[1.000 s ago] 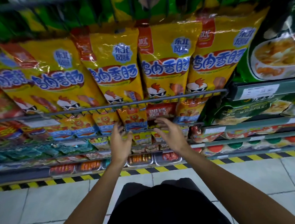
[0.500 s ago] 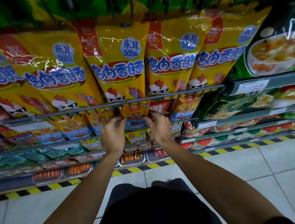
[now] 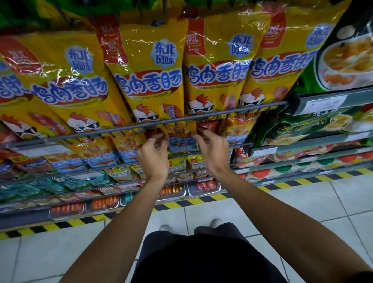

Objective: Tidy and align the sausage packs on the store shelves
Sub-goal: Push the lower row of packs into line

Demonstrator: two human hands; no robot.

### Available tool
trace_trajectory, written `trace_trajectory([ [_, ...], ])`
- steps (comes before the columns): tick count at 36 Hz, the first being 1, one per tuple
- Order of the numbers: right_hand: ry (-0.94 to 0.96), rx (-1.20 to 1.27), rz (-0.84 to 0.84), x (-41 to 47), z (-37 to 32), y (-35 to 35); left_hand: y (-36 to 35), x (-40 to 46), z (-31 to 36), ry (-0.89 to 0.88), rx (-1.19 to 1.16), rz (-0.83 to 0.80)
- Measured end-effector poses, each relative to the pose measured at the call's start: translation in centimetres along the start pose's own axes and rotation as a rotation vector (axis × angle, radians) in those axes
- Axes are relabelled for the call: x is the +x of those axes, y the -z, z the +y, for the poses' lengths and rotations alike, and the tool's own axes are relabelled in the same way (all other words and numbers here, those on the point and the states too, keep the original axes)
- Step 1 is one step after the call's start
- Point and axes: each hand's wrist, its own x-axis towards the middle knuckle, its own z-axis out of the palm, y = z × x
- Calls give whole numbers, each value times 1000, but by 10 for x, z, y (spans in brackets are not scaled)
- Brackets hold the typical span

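A person in dark shorts stands on the pale tiled floor (image 3: 353,206) before the store shelves, both bare arms reaching up to the second tier. The left hand (image 3: 153,157) and right hand (image 3: 213,149) each curl their fingers onto opposite side edges of one small orange-and-yellow plastic sausage pack with a blue lower band (image 3: 181,135), the grip of each hand clamped on it, at the front edge of that shelf just under the grey wire rail (image 3: 69,137). The fingertips are partly tucked behind neighbouring packs, so exactly how deep the hold goes is hard to make out. Similar small packs (image 3: 128,146) sit on either side. Above the rail hangs a row of large yellow glossy chicken sausage bags (image 3: 151,77), their tops cut off by the frame. Lower shelves, blurred, hold smaller packets and trays.
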Motion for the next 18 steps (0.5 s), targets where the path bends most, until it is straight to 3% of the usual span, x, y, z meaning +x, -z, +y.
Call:
trace_trajectory([
  [9,-176,-14,-114,0,36,11,-20,-14,-11,76,-69,-306],
  [18,-270,-3,-265,-8,61,9,-32,-1,-3,90,-27,-299],
])
